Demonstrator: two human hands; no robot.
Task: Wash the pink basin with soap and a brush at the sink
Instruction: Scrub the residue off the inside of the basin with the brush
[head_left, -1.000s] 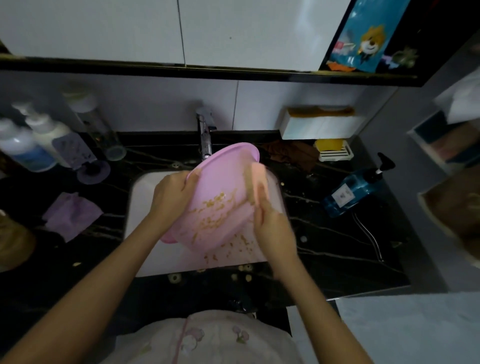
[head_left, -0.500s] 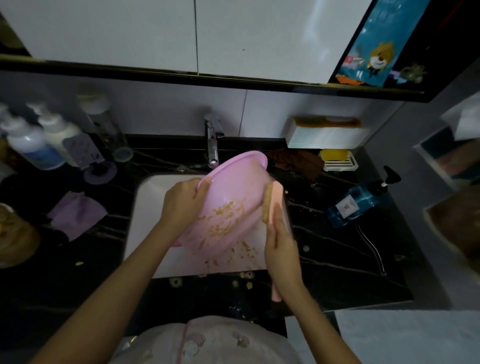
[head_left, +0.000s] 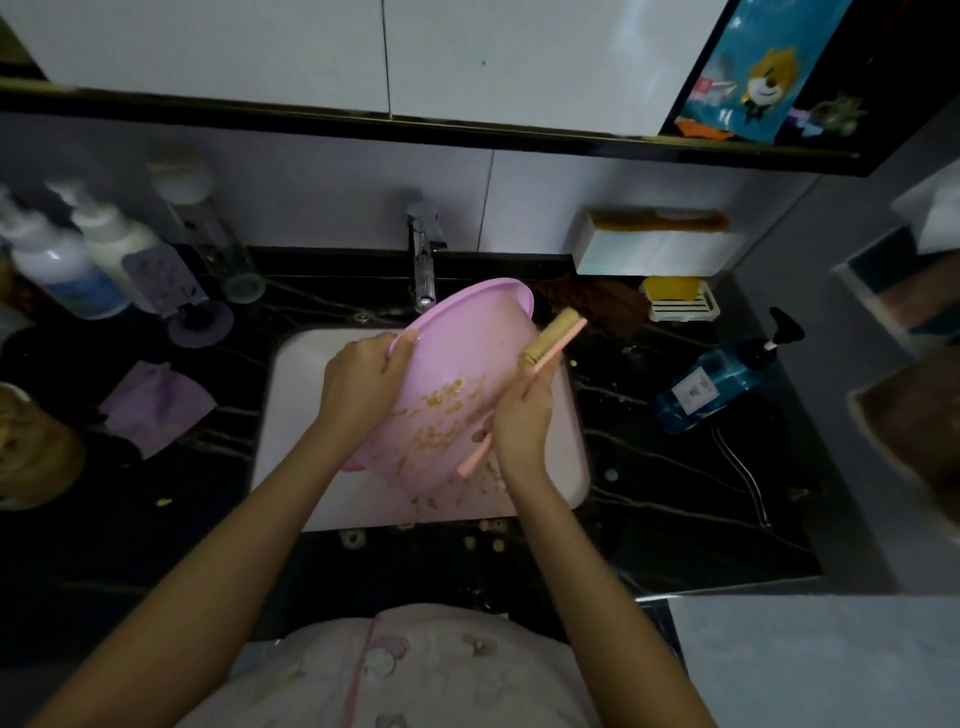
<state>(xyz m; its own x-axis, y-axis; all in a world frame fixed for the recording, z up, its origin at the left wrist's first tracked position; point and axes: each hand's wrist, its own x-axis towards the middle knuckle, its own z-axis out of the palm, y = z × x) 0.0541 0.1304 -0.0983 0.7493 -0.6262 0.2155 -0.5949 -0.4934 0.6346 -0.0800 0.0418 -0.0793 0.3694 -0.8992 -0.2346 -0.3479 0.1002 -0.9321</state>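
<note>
1. The pink basin (head_left: 467, 364) is held tilted over the white sink (head_left: 291, 415). Its upper rim is just beside the faucet (head_left: 425, 265) and its lower edge is down in the sink bowl.
2. The left hand (head_left: 358, 384) has its grip curled over the basin's left rim. The right hand (head_left: 519, 421) has its grip wrapped round the handle of the brush (head_left: 553, 338), whose bristle head is up at the basin's right rim.
3. Slip risk: the basin is carried by one hand at one rim only. If the plastic is soapy and a hard scrub stroke is made, it is likely to twist out and drop into the sink.
4. Scatter risk: yellow food bits (head_left: 441, 410) are stuck inside the basin. More crumbs (head_left: 488, 535) already lie on the dark counter (head_left: 675, 493) at the sink's front edge. Fast strokes are likely to flick further bits out past the sink.
5. Knock risk: the upper rim can be bumped against the faucet if the basin is tipped further back.
6. Missed-patch risk: the bristles are at the rim, away from the dirtiest area lower down.
7. Basin look: round, thin pink plastic with a smooth lip. The upper inside is fairly clean and the lower inside is smeared with yellowish residue. It cannot be told whether water is running.
</note>
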